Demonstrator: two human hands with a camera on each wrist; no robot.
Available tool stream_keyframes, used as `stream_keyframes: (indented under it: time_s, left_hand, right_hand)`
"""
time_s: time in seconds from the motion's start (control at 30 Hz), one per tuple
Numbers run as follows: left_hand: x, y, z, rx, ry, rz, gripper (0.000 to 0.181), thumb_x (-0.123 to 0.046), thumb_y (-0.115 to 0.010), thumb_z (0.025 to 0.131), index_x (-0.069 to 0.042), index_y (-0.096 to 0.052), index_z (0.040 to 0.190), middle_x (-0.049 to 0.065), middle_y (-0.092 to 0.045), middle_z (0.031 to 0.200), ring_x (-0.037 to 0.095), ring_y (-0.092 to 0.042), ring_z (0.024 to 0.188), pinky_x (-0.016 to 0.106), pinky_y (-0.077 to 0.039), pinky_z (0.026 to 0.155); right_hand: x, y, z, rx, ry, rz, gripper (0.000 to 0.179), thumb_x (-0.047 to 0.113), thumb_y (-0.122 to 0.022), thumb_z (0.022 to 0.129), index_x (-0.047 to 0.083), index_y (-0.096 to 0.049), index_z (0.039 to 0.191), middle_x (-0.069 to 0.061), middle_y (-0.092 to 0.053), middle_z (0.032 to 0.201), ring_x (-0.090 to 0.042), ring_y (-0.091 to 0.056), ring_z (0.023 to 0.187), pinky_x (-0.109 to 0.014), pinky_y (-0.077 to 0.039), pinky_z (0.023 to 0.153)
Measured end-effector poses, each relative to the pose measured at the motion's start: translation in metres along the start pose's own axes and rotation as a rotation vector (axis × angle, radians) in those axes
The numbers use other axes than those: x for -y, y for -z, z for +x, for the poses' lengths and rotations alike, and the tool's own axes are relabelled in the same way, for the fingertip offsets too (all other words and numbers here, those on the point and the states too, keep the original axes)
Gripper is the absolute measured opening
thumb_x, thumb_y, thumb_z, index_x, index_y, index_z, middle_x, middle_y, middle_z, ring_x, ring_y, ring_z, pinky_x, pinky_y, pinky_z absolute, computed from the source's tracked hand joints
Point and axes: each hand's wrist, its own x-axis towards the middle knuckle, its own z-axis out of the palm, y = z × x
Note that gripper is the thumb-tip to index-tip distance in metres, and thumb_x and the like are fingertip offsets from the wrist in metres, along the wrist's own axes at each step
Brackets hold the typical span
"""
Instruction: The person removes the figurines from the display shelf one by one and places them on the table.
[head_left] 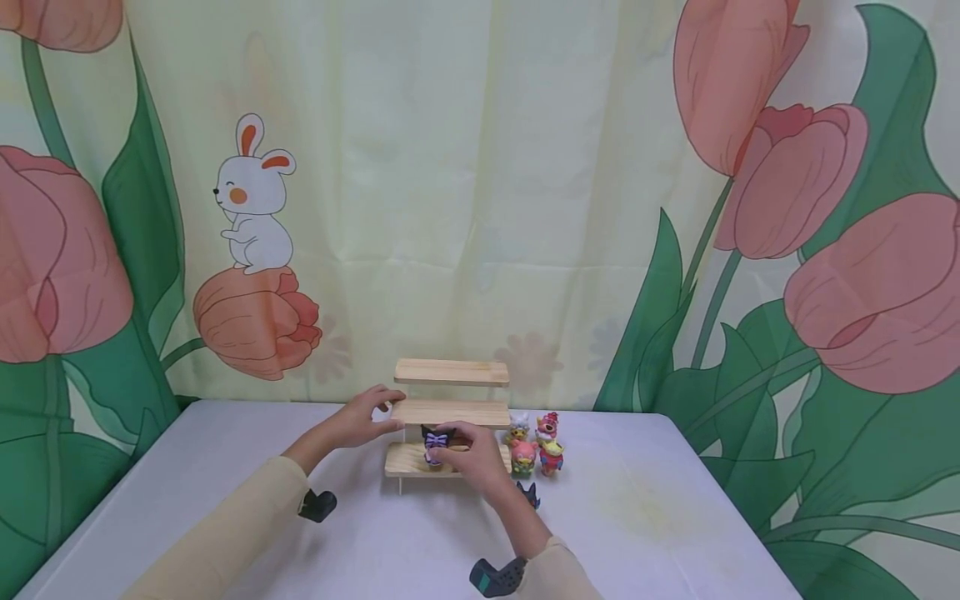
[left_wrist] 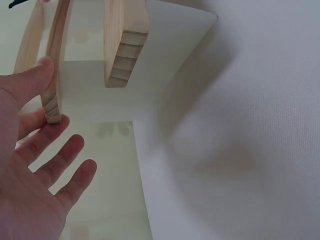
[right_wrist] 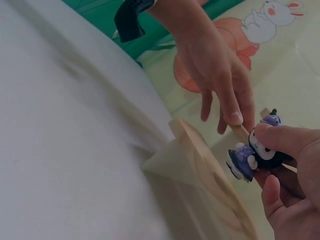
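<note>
A three-tier wooden display shelf [head_left: 452, 412] stands at the back middle of the table. My left hand [head_left: 367, 418] grips the left end of its middle board [left_wrist: 52, 106], thumb on one face and a fingertip at the other, remaining fingers spread. My right hand [head_left: 477, 458] pinches a small figurine [right_wrist: 246, 156] with a black hood, white face and purple outfit between thumb and fingers. In the head view this figurine is over the bottom board [head_left: 405, 463], in front of the middle one. The right hand hides part of the bottom board.
Several colourful figurines, among them a pink one [head_left: 523, 457] and one in red and blue [head_left: 551, 459], stand right of the shelf. A dark-eared figurine [head_left: 529, 495] is partly behind my right forearm. A tulip-printed curtain [head_left: 450, 208] hangs behind the white table [head_left: 637, 525].
</note>
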Motion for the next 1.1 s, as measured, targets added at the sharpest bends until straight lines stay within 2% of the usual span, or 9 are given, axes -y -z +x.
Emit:
stream_keyframes:
  time_s: [0.2, 0.6, 0.83, 1.1]
  left_hand:
    - [0.000, 0.000, 0.000, 0.000, 0.008, -0.007, 0.052, -0.021, -0.073, 0.098, 0.002, -0.058, 0.141, 0.016, -0.062, 0.125, 0.038, -0.062, 0.117, 0.060, -0.055, 0.097]
    - [0.001, -0.001, 0.000, -0.018, -0.027, -0.006, 0.050, -0.019, -0.074, 0.097, 0.004, -0.059, 0.139, 0.018, -0.062, 0.123, 0.038, -0.063, 0.113, 0.061, -0.055, 0.095]
    - [0.000, 0.000, 0.000, -0.004, 0.006, 0.002, 0.053, -0.023, -0.074, 0.098, 0.002, -0.058, 0.141, 0.018, -0.062, 0.127, 0.038, -0.062, 0.116, 0.060, -0.055, 0.096]
    - [-0.001, 0.000, 0.000, 0.003, 0.016, -0.003, 0.055, -0.026, -0.074, 0.097, 0.002, -0.057, 0.142, 0.017, -0.061, 0.127, 0.040, -0.062, 0.118, 0.060, -0.055, 0.098]
  right_hand:
    - [0.001, 0.004, -0.003, -0.008, -0.019, -0.008, 0.039, 0.016, -0.083, 0.089, 0.006, -0.073, 0.125, -0.018, -0.073, 0.116, -0.021, -0.068, 0.103, -0.029, -0.060, 0.077]
    - [0.001, 0.016, -0.005, -0.032, -0.079, 0.007, 0.040, 0.019, -0.085, 0.086, 0.010, -0.075, 0.123, -0.015, -0.074, 0.116, -0.020, -0.066, 0.100, -0.025, -0.055, 0.075]
    - [0.002, 0.021, -0.006, -0.048, -0.038, 0.035, 0.039, 0.012, -0.085, 0.085, 0.004, -0.074, 0.122, -0.018, -0.075, 0.112, -0.016, -0.065, 0.095, -0.022, -0.053, 0.071]
    - [0.001, 0.028, -0.008, -0.057, -0.021, 0.035, 0.038, 0.010, -0.083, 0.086, 0.002, -0.073, 0.122, -0.020, -0.075, 0.112, -0.017, -0.068, 0.099, -0.024, -0.052, 0.070]
